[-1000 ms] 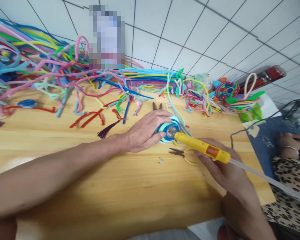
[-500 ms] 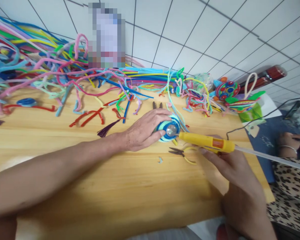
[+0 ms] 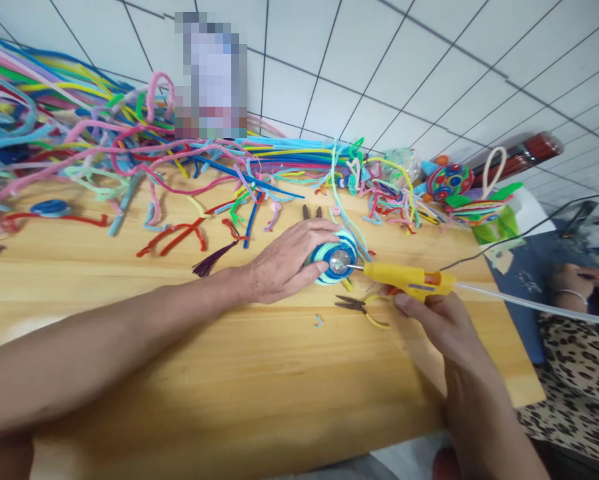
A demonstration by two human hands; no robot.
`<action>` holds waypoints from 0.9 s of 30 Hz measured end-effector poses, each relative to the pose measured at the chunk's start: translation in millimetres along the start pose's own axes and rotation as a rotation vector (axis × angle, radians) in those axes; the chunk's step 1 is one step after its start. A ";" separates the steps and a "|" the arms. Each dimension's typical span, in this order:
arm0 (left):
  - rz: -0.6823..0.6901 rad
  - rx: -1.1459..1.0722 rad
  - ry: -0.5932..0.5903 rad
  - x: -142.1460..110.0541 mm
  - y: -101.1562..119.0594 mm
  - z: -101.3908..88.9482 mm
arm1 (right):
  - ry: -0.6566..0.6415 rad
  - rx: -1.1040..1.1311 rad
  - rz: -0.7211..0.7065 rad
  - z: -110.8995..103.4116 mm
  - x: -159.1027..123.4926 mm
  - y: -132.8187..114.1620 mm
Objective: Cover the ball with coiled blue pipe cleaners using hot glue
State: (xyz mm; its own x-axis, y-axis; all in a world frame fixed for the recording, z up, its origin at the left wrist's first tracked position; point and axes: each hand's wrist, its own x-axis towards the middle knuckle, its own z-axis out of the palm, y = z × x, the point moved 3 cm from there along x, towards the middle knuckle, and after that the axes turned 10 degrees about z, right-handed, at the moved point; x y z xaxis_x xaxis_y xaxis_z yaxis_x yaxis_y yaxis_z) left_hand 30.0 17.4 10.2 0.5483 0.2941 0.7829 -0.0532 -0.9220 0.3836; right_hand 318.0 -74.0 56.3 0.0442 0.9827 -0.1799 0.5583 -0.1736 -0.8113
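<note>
My left hand (image 3: pixel 294 260) is closed around the side of a round ball (image 3: pixel 340 261) wound with blue and mint pipe cleaners, its clear top showing. In my right hand (image 3: pixel 434 313) is a yellow hot glue gun (image 3: pixel 404 279) with a long clear glue stick (image 3: pixel 519 301) sticking out behind. The gun's metal nozzle points left at the clear part of the ball; whether it touches cannot be made out. Yellow-handled pliers (image 3: pixel 362 305) lie on the table just below the ball. Two dark tool tips (image 3: pixel 312 212) show behind my left hand.
Many colourful pipe cleaners (image 3: pixel 104 143) are heaped along the tiled wall. A purple tassel (image 3: pixel 212 259) lies left of my hand. Finished coloured ornaments (image 3: pixel 449 179) stand at the back right, near a black cable (image 3: pixel 504 247). Another person's hand (image 3: pixel 572 283) rests beyond the table's right edge.
The glue gun has turned slightly and its nozzle has drawn back a little to the right. My left hand and the ball keep their place.
</note>
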 end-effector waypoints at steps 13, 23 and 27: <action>-0.001 -0.002 0.019 0.7 0.4 0.5 | -0.036 0.211 0.063 20.8 -0.9 -1.0; -0.003 0.003 0.002 0.4 0.5 -0.7 | -0.013 0.309 0.129 32.4 -5.1 -0.9; 0.001 0.015 -0.002 1.0 0.9 -0.9 | -0.004 0.330 0.131 33.5 -5.2 -1.9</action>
State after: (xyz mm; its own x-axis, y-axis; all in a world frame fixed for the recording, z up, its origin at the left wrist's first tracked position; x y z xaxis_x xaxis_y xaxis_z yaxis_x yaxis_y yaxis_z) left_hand 29.7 17.1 11.8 0.5499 0.2923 0.7824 -0.0415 -0.9261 0.3751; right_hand 289.0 -81.0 40.1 0.0944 0.9506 -0.2957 0.2503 -0.3101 -0.9172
